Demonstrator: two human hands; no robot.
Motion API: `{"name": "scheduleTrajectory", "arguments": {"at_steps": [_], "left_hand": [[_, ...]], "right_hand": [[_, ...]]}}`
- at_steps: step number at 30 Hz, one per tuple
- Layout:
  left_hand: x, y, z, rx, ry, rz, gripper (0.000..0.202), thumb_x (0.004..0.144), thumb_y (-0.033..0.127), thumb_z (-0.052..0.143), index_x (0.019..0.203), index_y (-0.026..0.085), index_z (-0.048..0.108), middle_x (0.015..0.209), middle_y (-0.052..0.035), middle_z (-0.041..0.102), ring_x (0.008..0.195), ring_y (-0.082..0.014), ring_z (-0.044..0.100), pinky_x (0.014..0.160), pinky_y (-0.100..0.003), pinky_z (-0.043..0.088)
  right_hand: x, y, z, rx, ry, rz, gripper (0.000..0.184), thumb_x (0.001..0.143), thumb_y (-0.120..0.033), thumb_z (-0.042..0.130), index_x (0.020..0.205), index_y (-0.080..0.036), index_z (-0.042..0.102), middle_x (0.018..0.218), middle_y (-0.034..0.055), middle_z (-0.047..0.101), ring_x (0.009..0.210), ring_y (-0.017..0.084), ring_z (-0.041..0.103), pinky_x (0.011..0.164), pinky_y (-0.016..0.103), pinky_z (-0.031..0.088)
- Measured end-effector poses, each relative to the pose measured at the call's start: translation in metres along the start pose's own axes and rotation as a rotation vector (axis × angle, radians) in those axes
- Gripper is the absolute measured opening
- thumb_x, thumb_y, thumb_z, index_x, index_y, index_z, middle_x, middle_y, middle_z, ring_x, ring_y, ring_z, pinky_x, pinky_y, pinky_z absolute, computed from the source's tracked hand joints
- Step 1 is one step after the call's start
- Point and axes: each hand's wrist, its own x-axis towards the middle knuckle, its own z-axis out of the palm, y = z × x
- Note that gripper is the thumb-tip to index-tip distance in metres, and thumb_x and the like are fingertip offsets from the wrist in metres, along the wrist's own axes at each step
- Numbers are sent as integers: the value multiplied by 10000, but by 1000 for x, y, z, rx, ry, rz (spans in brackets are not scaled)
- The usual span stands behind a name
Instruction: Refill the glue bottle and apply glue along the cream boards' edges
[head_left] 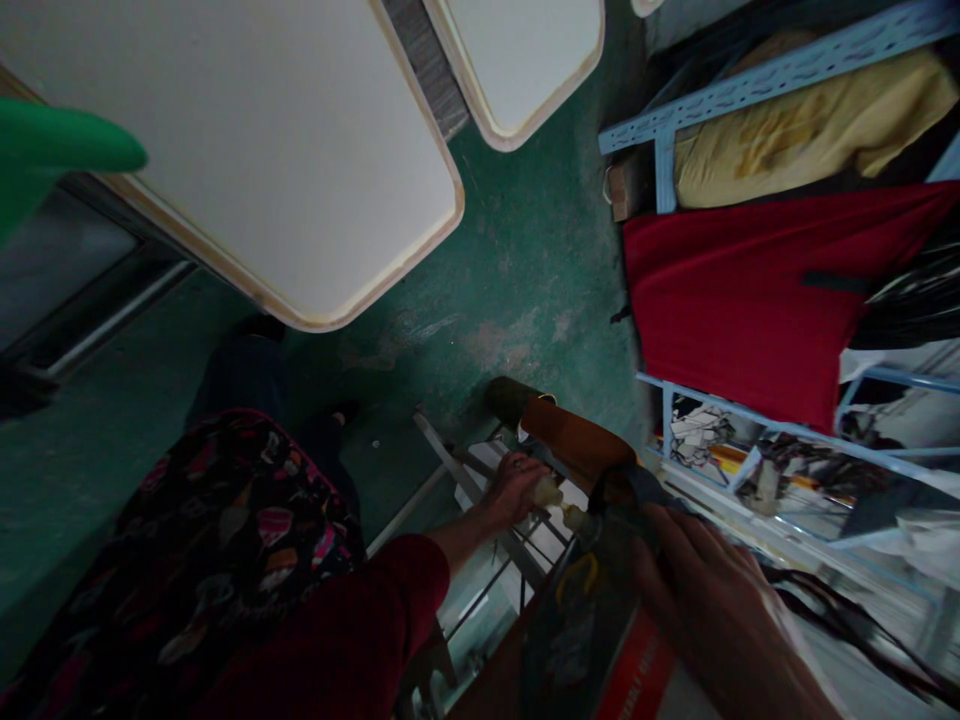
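My left hand (516,490), below a red sleeve, has its fingers closed around a pale, cap-like piece (549,492). Close to that piece is the pale neck (579,520) of a dark container (570,620) with a red and white label. Whether the two pale parts touch is hard to tell in the dim light. My right hand (709,590), large and near the camera, lies with bent fingers over the container's upper side and grips it. An orange-brown item (581,430) stands just beyond both hands, beside a metal frame (480,475).
White tabletops (300,170) with pale edging stand at the upper left. A green rounded object (67,150) juts in there. Blue shelving (667,170) on the right carries a yellow sack (795,130), red cloth (750,300) and mixed items. A patterned apron (240,560) fills the lower left.
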Motion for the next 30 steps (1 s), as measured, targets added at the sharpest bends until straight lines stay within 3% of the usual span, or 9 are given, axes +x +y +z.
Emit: {"name": "scheduleTrajectory", "arguments": {"at_steps": [6,17,25,30], "left_hand": [[3,12,-5,9,24,-15,556,649,307,619,1188,176,582,1192,-81,586,1146,-273,433,1010,-403,317],[-4,11,-12,14,-16,-3,562,681,318,607,1224,182,555,1227,-101,566,1171,-285,429,1022,-436,298],[-7,-4,3,11,-10,-33,602,632,289,631,1222,193,558,1255,-95,557,1183,-294,424,1008,-436,311],[-9,-12,8,39,-9,-67,606,620,352,663,1193,173,576,1222,-91,583,1159,-294,445,1011,-437,315]], "right_hand": [[-2,1,3,-39,12,-28,292,932,-313,373,1107,-115,496,934,98,633,806,215,628,624,315,510],[-2,1,4,-18,12,-40,302,940,-317,353,1104,-111,502,951,104,624,818,217,623,619,315,501],[-4,1,1,-19,16,-10,294,936,-317,363,1104,-117,499,931,100,634,789,208,625,625,313,508],[-4,2,1,-34,29,-18,286,926,-309,380,1101,-121,506,936,97,636,799,208,627,636,309,506]]}}
